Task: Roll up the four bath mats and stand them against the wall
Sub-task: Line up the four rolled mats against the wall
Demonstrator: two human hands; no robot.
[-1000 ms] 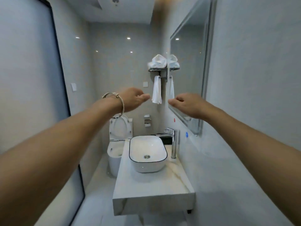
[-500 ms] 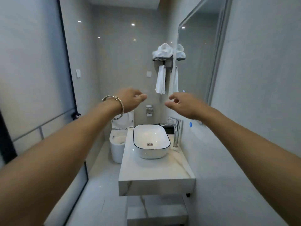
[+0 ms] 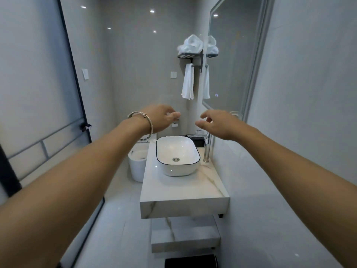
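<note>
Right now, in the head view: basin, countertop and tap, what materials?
Basin: looks like glazed ceramic, glossy white with a thin black rim line and sharp highlights. Countertop: marble or marble-look stone, polished, white with grey-brown veins; cannot tell which. Tap: metal, mirror chrome-like finish reflecting its surroundings.

Soft, even, cool light, with a wide-angle view bent at the edges.
Small bright dots glint on the glossy grey tiled wall and the white black-rimmed ceramic basin — the black metal door frame bows, and the left hand blurs slightly at the fingertips.
</note>
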